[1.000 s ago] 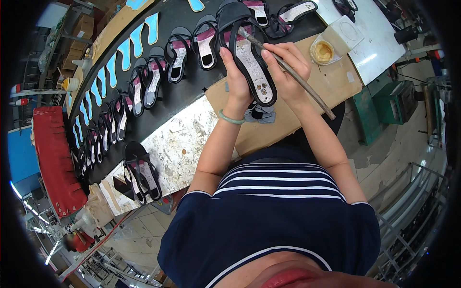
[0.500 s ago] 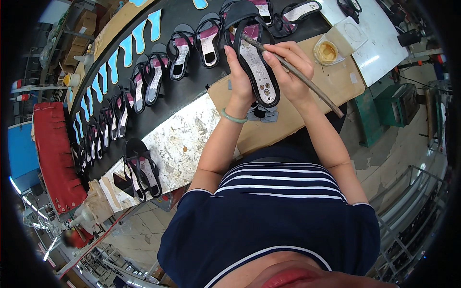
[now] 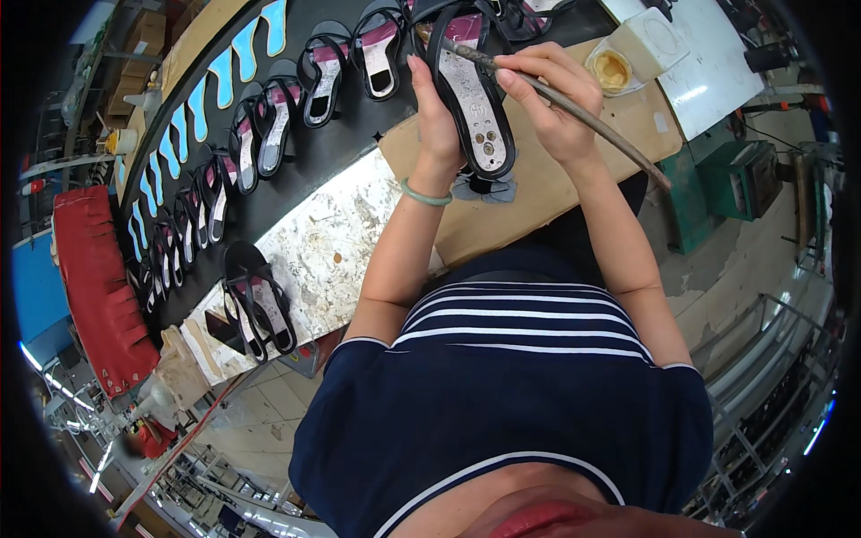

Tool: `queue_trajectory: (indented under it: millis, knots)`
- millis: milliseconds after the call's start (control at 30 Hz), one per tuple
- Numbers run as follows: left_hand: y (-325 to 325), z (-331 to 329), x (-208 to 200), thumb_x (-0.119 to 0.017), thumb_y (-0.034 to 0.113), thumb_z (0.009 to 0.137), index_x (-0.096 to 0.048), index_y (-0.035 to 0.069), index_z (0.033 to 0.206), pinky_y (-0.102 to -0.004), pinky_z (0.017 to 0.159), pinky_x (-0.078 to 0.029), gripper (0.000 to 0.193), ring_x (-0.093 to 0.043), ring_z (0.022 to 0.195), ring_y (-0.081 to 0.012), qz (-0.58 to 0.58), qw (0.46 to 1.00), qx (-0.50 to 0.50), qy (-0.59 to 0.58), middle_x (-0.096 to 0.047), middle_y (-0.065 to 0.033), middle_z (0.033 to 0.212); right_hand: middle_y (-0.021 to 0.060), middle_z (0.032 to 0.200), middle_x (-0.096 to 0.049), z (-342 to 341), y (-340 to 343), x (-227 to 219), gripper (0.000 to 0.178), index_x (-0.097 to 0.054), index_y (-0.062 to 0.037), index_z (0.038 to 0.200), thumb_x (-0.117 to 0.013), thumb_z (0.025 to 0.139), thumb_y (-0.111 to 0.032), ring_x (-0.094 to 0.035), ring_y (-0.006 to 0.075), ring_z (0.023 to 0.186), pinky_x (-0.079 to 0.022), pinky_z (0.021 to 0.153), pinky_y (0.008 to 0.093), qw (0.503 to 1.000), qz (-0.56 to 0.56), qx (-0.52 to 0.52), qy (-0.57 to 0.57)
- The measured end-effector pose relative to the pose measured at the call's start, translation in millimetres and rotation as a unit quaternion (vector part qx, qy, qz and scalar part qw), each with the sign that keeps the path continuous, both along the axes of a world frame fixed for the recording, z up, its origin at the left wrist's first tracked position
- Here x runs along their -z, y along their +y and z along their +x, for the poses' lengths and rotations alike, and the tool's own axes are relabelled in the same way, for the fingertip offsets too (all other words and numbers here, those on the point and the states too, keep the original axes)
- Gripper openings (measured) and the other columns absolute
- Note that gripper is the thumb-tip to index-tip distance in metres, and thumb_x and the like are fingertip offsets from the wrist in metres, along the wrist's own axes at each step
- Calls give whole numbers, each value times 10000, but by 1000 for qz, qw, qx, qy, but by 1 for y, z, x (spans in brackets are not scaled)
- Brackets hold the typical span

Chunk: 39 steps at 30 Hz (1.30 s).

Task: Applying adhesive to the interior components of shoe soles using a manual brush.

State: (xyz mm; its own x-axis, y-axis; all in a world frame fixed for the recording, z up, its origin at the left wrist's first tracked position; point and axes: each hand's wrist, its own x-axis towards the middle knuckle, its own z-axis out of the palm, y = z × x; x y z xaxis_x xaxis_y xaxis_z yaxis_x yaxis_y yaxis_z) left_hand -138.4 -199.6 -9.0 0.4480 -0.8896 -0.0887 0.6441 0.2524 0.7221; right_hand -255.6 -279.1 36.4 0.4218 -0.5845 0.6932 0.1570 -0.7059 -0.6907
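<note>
My left hand grips a black sandal by its left edge, holding it up over the brown board. The sandal's pale insole with small round marks faces me. My right hand holds a long thin brush; its tip lies across the sandal's upper part near the straps, and its handle runs down to the right. A green bangle circles my left wrist.
A black conveyor belt curves away to the left with several sandals and light-blue soles. A finished pair lies on the stained white bench. A glue pot stands at the upper right, red cloth at the left.
Both hands have lifted the sandal slightly farther from me. The brush tip has moved up the sandal toward its strap end.
</note>
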Motion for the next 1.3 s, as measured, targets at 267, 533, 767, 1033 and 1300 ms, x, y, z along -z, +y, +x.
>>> queue_trajectory:
  millis: [267, 533, 767, 1033, 1300]
  knots:
    - [9, 7, 8, -229, 621, 1011, -600, 60, 1125, -294, 752, -544, 682, -647, 862, -160, 3, 1000, 16, 18, -659, -58, 1009, 113, 780, -659, -18, -3, -14, 99, -724, 39, 874, -728, 782, 0, -617, 170, 640, -468, 561, 270, 998, -33, -48, 29]
    - [-4, -2, -14, -211, 646, 1001, -575, 56, 1209, -282, 722, -515, 724, -623, 853, -145, 11, 999, -35, 26, -645, -49, 1020, 124, 804, -656, -5, 13, -10, 147, -716, 52, 920, -736, 779, 15, -638, 192, 671, -487, 571, 278, 994, -21, 105, 0]
    - [-11, -3, -19, -216, 611, 1014, -549, 53, 1253, -322, 853, -530, 693, -640, 991, -186, -30, 998, -44, 30, -643, -75, 1122, 129, 817, -644, 12, 11, 10, 195, -707, 41, 980, -723, 787, 17, -639, 221, 685, -502, 590, 307, 992, -40, 121, 2]
    - [-8, -2, -14, -235, 588, 1022, -562, 60, 1232, -332, 868, -525, 656, -644, 1000, -200, -24, 998, -56, 36, -648, -77, 1126, 131, 800, -631, 20, 8, 21, 161, -692, 44, 941, -721, 786, 14, -619, 268, 717, -501, 638, 342, 988, -75, 138, 9]
    - [-6, -4, -14, -238, 581, 1024, -567, 80, 1226, -329, 890, -507, 633, -624, 1035, -196, -19, 998, -57, 29, -638, -59, 1142, 139, 801, -621, 24, 7, 22, 157, -681, 54, 931, -717, 785, 10, -614, 289, 713, -500, 645, 357, 989, -67, 132, 24]
